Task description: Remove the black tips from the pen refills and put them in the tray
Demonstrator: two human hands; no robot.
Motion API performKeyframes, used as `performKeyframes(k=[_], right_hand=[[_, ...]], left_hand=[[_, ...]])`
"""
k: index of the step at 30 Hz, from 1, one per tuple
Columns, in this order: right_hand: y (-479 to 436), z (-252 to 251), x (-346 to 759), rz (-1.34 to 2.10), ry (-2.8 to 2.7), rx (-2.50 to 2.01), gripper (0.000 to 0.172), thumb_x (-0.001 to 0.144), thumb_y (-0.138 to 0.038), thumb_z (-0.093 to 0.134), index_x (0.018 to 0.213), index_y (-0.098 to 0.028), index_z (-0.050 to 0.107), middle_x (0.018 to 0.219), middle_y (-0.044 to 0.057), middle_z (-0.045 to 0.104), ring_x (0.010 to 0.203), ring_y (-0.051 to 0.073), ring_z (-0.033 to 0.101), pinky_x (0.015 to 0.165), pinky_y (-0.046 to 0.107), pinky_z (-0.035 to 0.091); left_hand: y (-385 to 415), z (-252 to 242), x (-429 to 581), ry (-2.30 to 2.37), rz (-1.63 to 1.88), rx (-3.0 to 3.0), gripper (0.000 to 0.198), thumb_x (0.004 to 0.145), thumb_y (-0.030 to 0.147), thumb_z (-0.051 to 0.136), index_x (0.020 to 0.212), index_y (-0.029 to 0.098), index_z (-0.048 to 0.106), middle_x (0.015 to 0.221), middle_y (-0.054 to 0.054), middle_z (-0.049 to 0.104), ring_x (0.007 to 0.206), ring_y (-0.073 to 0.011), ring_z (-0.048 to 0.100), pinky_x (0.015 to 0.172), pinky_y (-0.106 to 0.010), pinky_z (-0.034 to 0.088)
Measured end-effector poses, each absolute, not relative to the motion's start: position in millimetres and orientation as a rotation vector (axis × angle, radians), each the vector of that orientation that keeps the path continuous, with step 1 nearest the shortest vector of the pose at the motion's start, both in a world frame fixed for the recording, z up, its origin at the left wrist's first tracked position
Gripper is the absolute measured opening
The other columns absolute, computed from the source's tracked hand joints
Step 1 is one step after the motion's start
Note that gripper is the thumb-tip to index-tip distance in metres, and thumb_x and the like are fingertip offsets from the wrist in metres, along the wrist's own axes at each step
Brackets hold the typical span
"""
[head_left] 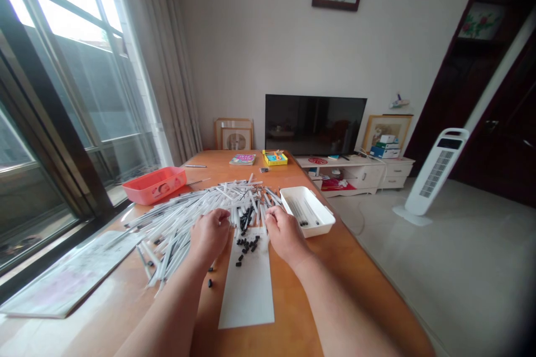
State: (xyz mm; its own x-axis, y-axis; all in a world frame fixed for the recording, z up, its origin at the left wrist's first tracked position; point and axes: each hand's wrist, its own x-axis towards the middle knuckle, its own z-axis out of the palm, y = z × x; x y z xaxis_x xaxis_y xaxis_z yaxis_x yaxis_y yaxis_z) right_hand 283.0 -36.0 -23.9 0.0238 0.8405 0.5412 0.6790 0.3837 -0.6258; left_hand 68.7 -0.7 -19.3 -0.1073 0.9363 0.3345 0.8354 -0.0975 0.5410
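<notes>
My left hand [211, 236] is closed, its fingertips pinched at the near edge of a wide pile of thin white and clear tubes [180, 228]. Across from it, my right hand [287, 232] is closed in a pinch beside more white tubes. What either hand's fingertips hold is too small to make out. Between the hands lie small black caps [244, 245], several of them loose on a white paper strip [247, 301]. Just right of my right hand stands a white tray [322, 228] with a few thin clear tubes with black ends inside.
A red plastic basket [154, 185] stands behind the pile at left. A flat booklet [67, 273] lies at the near left. A yellow box [275, 158] and a colourful book [243, 159] rest at the table's far end. The table's right edge [368, 268] runs past my right arm.
</notes>
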Motion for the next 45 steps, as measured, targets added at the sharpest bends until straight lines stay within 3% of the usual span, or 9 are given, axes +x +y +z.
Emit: performKeyframes(k=[9, 16, 19, 22, 24, 31, 39, 45], right_hand=[[-38.9, -21.4, 282.6, 0.254, -1.666, -1.357, 0.019, 0.094, -0.025, 0.046, 0.095, -0.022, 0.064, 0.078, 0.002, 0.069, 0.071, 0.017, 0.062, 0.066, 0.023, 0.043], [-39.0, -21.2, 282.7, 0.245, -1.659, -1.348, 0.020, 0.094, -0.025, 0.045, 0.094, -0.022, 0.065, 0.075, 0.002, 0.068, 0.069, 0.016, 0.061, 0.066, 0.023, 0.042], [-39.1, -20.8, 282.8, 0.245, -1.650, -1.353, 0.021, 0.094, -0.026, 0.046, 0.094, -0.022, 0.066, 0.074, 0.001, 0.067, 0.068, 0.016, 0.060, 0.065, 0.023, 0.041], [-39.5, -19.9, 282.8, 0.240, -1.642, -1.354, 0.020, 0.094, -0.026, 0.046, 0.093, -0.022, 0.065, 0.074, 0.001, 0.067, 0.068, 0.016, 0.059, 0.063, 0.023, 0.041], [-39.5, -19.6, 282.6, 0.238, -1.638, -1.352, 0.019, 0.094, -0.026, 0.047, 0.093, -0.021, 0.065, 0.075, 0.002, 0.067, 0.068, 0.016, 0.059, 0.064, 0.023, 0.041], [-39.2, -19.8, 283.0, 0.259, -1.627, -1.339, 0.019, 0.094, -0.027, 0.046, 0.094, -0.022, 0.065, 0.075, 0.002, 0.068, 0.069, 0.017, 0.060, 0.065, 0.023, 0.042], [-39.5, -18.5, 283.5, 0.290, -1.614, -1.326, 0.020, 0.095, -0.028, 0.046, 0.095, -0.022, 0.065, 0.077, 0.002, 0.070, 0.073, 0.018, 0.064, 0.069, 0.025, 0.044], [-39.3, -18.1, 283.5, 0.269, -1.607, -1.323, 0.020, 0.093, -0.027, 0.047, 0.095, -0.022, 0.066, 0.074, 0.001, 0.068, 0.068, 0.017, 0.061, 0.065, 0.024, 0.042]], left_hand=[[-15.9, -21.0, 84.5, 2.111, 0.684, 2.326, 0.034, 0.085, 0.026, 0.053, 0.111, 0.036, 0.074, 0.127, -0.005, 0.065, 0.119, -0.0317, 0.047, 0.096, -0.046, 0.033], [-5.5, -46.1, 79.1, 2.104, 0.640, 2.482, 0.047, 0.087, 0.019, 0.050, 0.124, 0.042, 0.069, 0.149, -0.001, 0.053, 0.146, -0.0354, 0.025, 0.114, -0.059, 0.011], [-7.0, -45.3, 79.8, 2.080, 0.704, 2.493, 0.041, 0.086, 0.018, 0.050, 0.114, 0.037, 0.073, 0.140, -0.004, 0.060, 0.143, -0.0361, 0.030, 0.114, -0.061, 0.009], [-11.7, -36.7, 83.7, 2.115, 0.806, 2.469, 0.027, 0.088, 0.023, 0.050, 0.090, 0.030, 0.076, 0.112, -0.007, 0.071, 0.131, -0.0349, 0.043, 0.115, -0.060, 0.009], [-13.4, -32.1, 85.4, 2.144, 0.806, 2.448, 0.025, 0.088, 0.027, 0.051, 0.084, 0.028, 0.075, 0.101, -0.007, 0.072, 0.122, -0.0335, 0.049, 0.115, -0.058, 0.011], [-8.5, -39.0, 81.8, 2.081, 0.682, 2.515, 0.035, 0.087, 0.021, 0.050, 0.109, 0.035, 0.075, 0.128, -0.005, 0.067, 0.137, -0.0380, 0.034, 0.114, -0.064, 0.001], [-20.1, -25.3, 88.3, 2.159, 0.664, 2.502, 0.022, 0.088, 0.027, 0.051, 0.083, 0.028, 0.072, 0.099, -0.007, 0.069, 0.110, -0.0303, 0.050, 0.114, -0.055, 0.010], [-18.3, -21.7, 85.7, 2.219, 0.607, 2.485, 0.020, 0.085, 0.024, 0.049, 0.078, 0.025, 0.068, 0.092, -0.009, 0.069, 0.100, -0.0291, 0.052, 0.106, -0.051, 0.021]])
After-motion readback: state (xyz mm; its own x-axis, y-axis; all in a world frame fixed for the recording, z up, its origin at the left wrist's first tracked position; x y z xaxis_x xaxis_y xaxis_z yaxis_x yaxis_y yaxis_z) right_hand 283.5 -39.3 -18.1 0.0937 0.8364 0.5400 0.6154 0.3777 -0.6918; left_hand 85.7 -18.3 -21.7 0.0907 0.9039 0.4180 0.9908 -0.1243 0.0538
